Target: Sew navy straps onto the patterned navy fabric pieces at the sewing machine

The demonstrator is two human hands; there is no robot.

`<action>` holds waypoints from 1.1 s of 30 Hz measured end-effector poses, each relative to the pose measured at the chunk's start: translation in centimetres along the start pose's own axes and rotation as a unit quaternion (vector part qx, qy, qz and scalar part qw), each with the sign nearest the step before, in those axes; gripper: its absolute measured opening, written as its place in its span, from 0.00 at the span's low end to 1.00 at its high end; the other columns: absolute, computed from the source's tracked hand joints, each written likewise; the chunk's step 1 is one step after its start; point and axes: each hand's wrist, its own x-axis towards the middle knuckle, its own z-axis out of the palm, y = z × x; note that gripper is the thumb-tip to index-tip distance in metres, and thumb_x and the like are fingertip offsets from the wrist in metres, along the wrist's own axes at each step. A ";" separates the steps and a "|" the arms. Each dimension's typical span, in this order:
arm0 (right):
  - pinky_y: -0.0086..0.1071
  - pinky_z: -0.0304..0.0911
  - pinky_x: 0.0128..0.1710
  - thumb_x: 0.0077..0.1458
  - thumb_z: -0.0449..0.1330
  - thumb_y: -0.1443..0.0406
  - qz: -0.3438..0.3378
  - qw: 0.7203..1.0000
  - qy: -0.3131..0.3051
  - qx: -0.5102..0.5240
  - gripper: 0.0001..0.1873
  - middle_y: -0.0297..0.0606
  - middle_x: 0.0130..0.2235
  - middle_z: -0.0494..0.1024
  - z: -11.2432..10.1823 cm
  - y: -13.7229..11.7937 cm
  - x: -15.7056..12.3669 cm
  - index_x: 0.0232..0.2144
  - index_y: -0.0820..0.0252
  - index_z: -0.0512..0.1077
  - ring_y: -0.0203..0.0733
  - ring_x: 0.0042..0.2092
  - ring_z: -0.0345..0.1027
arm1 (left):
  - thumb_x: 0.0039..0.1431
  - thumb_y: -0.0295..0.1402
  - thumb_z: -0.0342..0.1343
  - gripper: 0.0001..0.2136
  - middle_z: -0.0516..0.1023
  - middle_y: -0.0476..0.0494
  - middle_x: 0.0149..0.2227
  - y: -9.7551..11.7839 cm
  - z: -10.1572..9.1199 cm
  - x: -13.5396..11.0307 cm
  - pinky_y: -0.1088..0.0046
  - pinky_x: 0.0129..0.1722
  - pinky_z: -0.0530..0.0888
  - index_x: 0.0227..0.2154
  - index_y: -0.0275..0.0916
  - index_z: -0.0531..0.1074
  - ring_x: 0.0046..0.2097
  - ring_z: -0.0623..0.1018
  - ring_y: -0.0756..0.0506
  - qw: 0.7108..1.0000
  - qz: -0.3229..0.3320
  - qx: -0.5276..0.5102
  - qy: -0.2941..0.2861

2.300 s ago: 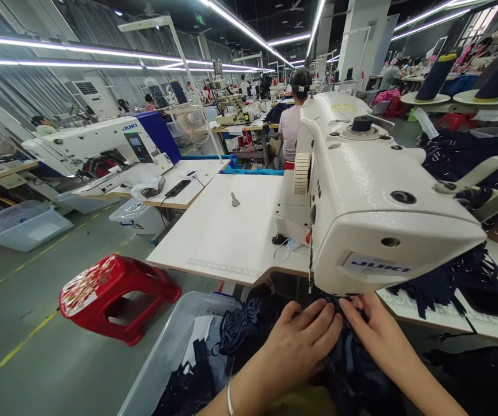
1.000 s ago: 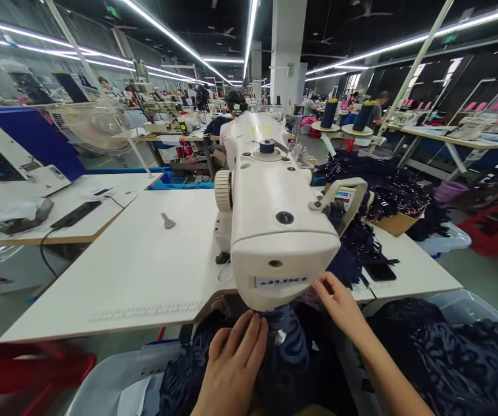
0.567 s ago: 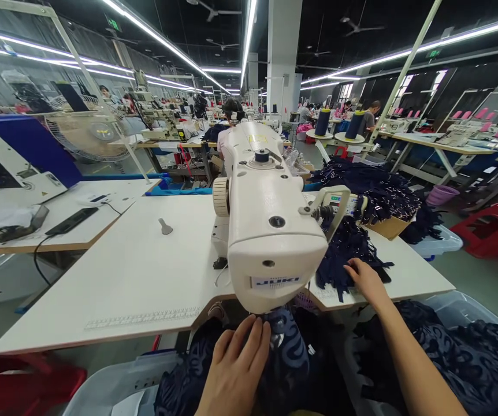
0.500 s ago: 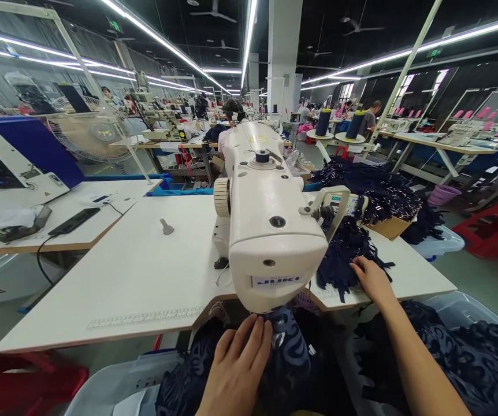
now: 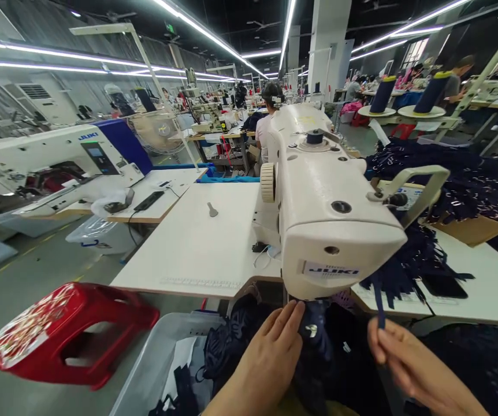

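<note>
A white JUKI sewing machine (image 5: 339, 196) stands right in front of me. Below its head, my left hand (image 5: 275, 346) has its fingers together on navy patterned fabric (image 5: 318, 326), holding it by the needle area, which is hidden from sight. To the right, my right hand (image 5: 409, 355) pinches the end of a narrow navy strap (image 5: 379, 300) between thumb and fingers. That strap stretches up towards a heap of similar navy straps (image 5: 417, 251) on the tabletop.
A black phone (image 5: 443, 286) lies beside the heap. More straps fill a cardboard box (image 5: 468, 231) behind. A metal key-like piece (image 5: 212, 210) rests on the white table (image 5: 218, 248). Left below are a clear bin (image 5: 153, 355) of fabric and a red stool (image 5: 75, 332). A co-worker (image 5: 266, 124) sits ahead.
My right hand has drawn back from the heap towards me, now with a strap in its fingers. The left hand stays on the fabric. My view has turned left.
</note>
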 end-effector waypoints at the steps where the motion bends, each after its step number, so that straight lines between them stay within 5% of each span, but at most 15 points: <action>1: 0.21 0.38 0.14 0.51 0.64 0.47 0.002 0.998 -0.053 -0.018 0.22 0.30 0.25 0.69 1.2 0.3 0.3 0.25 0.62 0.71 0.19 0.14 0.47 | 0.62 0.28 0.51 0.06 0.63 0.33 0.63 0.0 -0.4 -0.2 0.66 0.59 0.65 0.39 0.34 0.71 0.64 0.63 0.40 1.000 -0.001 0.004 -0.016; 4: 0.22 0.44 0.16 0.51 0.63 0.46 -0.006 0.993 -0.092 -0.075 0.24 0.27 0.20 0.65 3.7 0.0 1.7 0.27 0.62 0.72 0.23 0.15 0.50 | 0.63 0.35 0.54 0.14 0.65 0.32 0.62 0.4 -1.1 -0.2 0.64 0.57 0.66 0.50 0.35 0.67 0.62 0.65 0.39 0.999 0.004 0.010 -0.039; 8: 0.26 0.52 0.19 0.53 0.60 0.45 -0.086 0.985 0.049 -0.139 0.23 0.27 0.19 0.64 5.1 -1.8 4.2 0.29 0.59 0.70 0.29 0.18 0.53 | 0.65 0.45 0.52 0.24 0.73 0.36 0.54 1.2 -0.4 0.7 0.64 0.53 0.68 0.56 0.33 0.63 0.55 0.72 0.41 0.998 -0.066 0.005 -0.012; 12: 0.31 0.59 0.23 0.55 0.57 0.45 -0.175 0.941 0.102 -0.271 0.22 0.32 0.23 0.69 5.2 -1.8 5.8 0.26 0.57 0.66 0.35 0.22 0.61 | 0.67 0.32 0.49 0.10 0.75 0.41 0.48 1.7 0.3 1.6 0.69 0.47 0.73 0.47 0.36 0.70 0.47 0.74 0.45 0.999 -0.040 -0.008 0.003; 15: 0.31 0.58 0.25 0.58 0.55 0.48 -0.197 0.918 0.122 -0.321 0.18 0.30 0.24 0.66 4.6 -1.0 6.1 0.28 0.55 0.64 0.37 0.25 0.60 | 0.68 0.28 0.43 0.12 0.74 0.38 0.50 1.4 0.2 1.2 0.72 0.52 0.72 0.48 0.33 0.69 0.51 0.73 0.47 0.997 0.004 -0.081 -0.003; 20: 0.30 0.57 0.27 0.57 0.57 0.49 -0.193 0.918 0.096 -0.333 0.18 0.28 0.25 0.61 4.4 -0.2 6.1 0.27 0.54 0.61 0.37 0.27 0.58 | 0.68 0.23 0.38 0.16 0.73 0.34 0.52 0.8 0.3 0.2 0.72 0.57 0.69 0.52 0.28 0.66 0.58 0.69 0.47 0.988 -0.006 -0.147 0.047; 26: 0.31 0.58 0.29 0.56 0.57 0.51 -0.181 0.918 0.092 -0.341 0.17 0.28 0.24 0.61 4.7 0.0 6.5 0.25 0.54 0.60 0.38 0.28 0.59 | 0.70 0.26 0.38 0.17 0.74 0.40 0.53 1.1 -0.2 1.0 0.72 0.52 0.72 0.50 0.32 0.71 0.51 0.73 0.47 0.996 0.010 -0.061 0.060; 33: 0.33 0.60 0.32 0.56 0.57 0.53 -0.168 0.924 0.073 -0.337 0.15 0.30 0.26 0.64 4.6 -0.2 6.5 0.27 0.55 0.63 0.39 0.31 0.62 | 0.70 0.27 0.38 0.18 0.70 0.42 0.57 1.0 0.1 0.4 0.72 0.57 0.67 0.53 0.34 0.70 0.57 0.69 0.47 0.998 0.018 -0.014 0.062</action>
